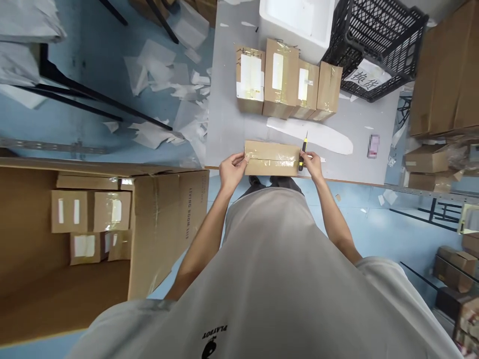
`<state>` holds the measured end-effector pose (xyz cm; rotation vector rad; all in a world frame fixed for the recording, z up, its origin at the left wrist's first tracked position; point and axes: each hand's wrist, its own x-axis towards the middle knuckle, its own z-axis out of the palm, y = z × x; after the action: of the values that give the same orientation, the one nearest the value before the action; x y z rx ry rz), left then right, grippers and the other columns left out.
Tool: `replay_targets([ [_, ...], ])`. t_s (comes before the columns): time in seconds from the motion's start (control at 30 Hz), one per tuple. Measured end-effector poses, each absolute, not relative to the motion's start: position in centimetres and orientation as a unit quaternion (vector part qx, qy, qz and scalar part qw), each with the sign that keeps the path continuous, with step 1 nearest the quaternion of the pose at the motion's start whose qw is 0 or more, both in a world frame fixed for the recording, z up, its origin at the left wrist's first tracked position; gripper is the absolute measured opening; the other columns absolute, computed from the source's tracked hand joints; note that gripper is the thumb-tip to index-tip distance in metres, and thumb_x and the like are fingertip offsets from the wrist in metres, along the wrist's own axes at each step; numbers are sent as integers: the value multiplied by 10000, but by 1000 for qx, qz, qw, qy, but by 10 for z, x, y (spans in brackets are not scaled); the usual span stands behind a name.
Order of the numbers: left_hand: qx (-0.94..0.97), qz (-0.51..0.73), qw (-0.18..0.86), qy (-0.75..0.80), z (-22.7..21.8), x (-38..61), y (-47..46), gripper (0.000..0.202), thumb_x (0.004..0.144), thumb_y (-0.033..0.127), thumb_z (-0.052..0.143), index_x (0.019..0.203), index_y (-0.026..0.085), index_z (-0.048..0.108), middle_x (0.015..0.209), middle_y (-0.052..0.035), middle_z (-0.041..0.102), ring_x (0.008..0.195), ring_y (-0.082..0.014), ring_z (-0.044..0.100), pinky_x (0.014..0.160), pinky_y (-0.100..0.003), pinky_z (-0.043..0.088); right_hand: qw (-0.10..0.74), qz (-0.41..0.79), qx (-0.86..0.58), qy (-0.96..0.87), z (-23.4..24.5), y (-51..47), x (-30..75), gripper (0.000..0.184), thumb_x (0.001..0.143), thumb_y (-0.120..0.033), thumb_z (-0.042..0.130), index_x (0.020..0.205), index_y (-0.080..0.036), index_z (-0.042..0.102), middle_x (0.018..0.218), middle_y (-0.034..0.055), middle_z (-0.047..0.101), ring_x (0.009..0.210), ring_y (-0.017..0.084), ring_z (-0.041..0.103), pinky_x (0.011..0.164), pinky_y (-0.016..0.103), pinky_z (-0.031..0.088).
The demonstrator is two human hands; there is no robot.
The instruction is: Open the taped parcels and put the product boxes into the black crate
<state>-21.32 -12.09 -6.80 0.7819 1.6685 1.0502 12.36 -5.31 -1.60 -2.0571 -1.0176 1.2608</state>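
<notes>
A small taped cardboard box [272, 158] lies at the near edge of the grey table [228, 119]. My left hand [232, 170] grips the box's left end, fingers curled round it. At the box's right end, my right hand [311, 164] is closed on a yellow and black utility knife [303, 150], whose blade points up and away from me.
Several taped boxes [288, 82] stand in a row at the table's back, before a white foam box [295, 22] and a black crate [374, 45]. A big open carton [97, 234] with small boxes stands on the left. Paper scraps litter the blue floor [164, 89]. Shelves of boxes [445, 75] rise on the right.
</notes>
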Motion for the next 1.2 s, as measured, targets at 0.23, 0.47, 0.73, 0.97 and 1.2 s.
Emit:
replay_targets([
  [0.23,330,395,482,709,-78,-206,-107,271,976,327,898,1189,159,889,1154,-149,932,1173,-341,913,1112,-466,727,249,460,-769,-368,-8,-37,119,543,929,-700,947,989,-253,644,808,-27,761,738,163,736,689,272,626],
  [0.47,379,394,493,677,-106,-212,-103,704,945,489,969,1545,188,760,1495,-224,841,1318,-362,847,1155,-534,712,281,453,-719,-446,13,-11,132,624,875,-738,973,1081,-283,599,917,-7,807,945,226,831,801,326,692],
  [0.73,522,379,507,571,-103,-232,-106,980,871,953,907,1595,308,766,1919,-217,477,1812,-484,440,1373,-668,545,258,572,-619,-473,26,5,124,653,819,-618,1039,1124,-317,546,885,-76,712,782,190,820,711,333,708],
  [0.97,476,373,592,532,-110,-233,-98,1080,823,938,936,1662,291,731,1926,-223,465,1705,-515,582,1257,-661,661,205,517,-656,-510,13,-3,110,729,885,-931,894,1020,-332,501,698,-94,555,550,181,631,491,321,529],
  [1.2,447,387,624,511,-111,-230,-89,1075,822,783,1010,1715,282,682,1893,-191,537,1667,-482,633,1280,-633,660,208,446,-712,-502,-5,-4,112,665,967,-914,798,955,-324,492,678,-100,532,563,158,586,534,286,508],
])
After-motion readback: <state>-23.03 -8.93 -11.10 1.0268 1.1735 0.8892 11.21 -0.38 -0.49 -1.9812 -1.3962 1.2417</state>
